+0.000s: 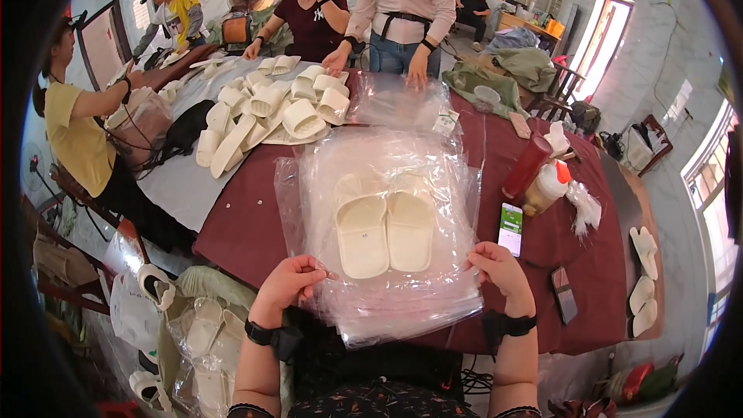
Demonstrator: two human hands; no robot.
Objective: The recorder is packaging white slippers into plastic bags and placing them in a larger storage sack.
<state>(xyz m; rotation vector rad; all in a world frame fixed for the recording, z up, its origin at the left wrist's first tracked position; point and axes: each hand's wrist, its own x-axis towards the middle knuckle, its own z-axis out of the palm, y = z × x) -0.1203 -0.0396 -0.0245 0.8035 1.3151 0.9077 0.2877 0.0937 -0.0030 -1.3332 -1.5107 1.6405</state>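
Observation:
A pair of cream slide slippers (362, 241) lies side by side, soles down, at the middle of the table. They appear to be inside a transparent plastic bag (445, 186), which rests on a thick stack of similar bags (402, 310). My left hand (294, 279) is closed in a pinch on the bag's near left edge. On the opposite side my right hand (498, 265) pinches its right edge between thumb and fingers. Both hands are apart from the slippers, and dark bands circle both wrists.
A heap of loose cream slippers (271, 104) covers the far left. Right of me on the maroon cloth (534, 294) are a phone with a lit screen (510, 228), a dark phone (564, 294), a red-lidded jar (546, 187) and a red cylinder (528, 166). Several people work around the table.

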